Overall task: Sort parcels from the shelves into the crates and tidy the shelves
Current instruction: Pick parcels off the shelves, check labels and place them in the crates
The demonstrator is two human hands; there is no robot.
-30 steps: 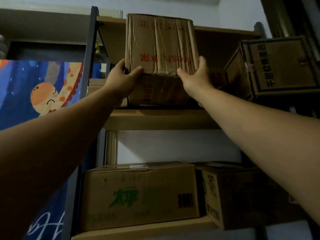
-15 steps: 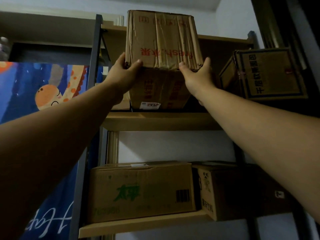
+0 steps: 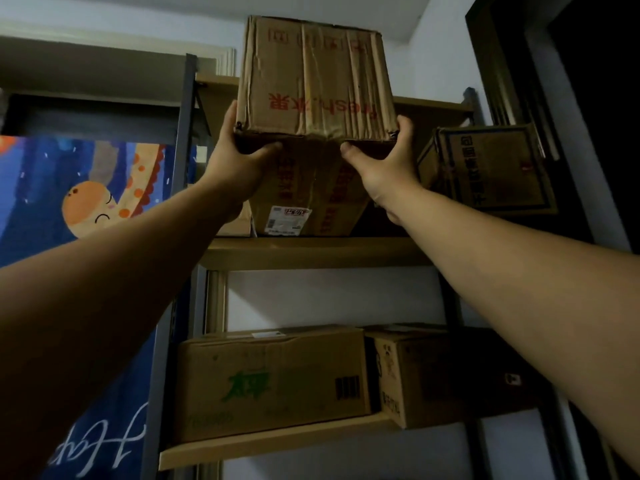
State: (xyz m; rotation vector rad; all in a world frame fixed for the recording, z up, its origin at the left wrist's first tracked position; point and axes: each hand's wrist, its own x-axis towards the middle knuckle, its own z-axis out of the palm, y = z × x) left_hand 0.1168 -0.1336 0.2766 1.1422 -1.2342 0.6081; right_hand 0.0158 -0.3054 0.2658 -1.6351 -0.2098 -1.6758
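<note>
A creased cardboard box with red upside-down print [image 3: 313, 77] is held high in front of the shelf unit. My left hand [image 3: 239, 157] grips its lower left corner, thumb under the bottom edge. My right hand [image 3: 384, 164] grips its lower right corner the same way. The box is tilted so its underside with a white shipping label [image 3: 287, 220] shows. Its far lower edge seems to rest on the upper shelf board [image 3: 311, 252]; I cannot tell for sure.
Another cardboard box with dark print [image 3: 491, 168] stands on the upper shelf at right. On the lower shelf [image 3: 277, 441] sit a box with green print [image 3: 273, 379] and a darker box [image 3: 446, 372]. A blue cartoon poster [image 3: 86, 202] hangs left of the dark metal upright [image 3: 180, 150].
Both hands have slid from the box's front to its bottom corners, and the box has tipped toward me and risen, showing its underside and label.
</note>
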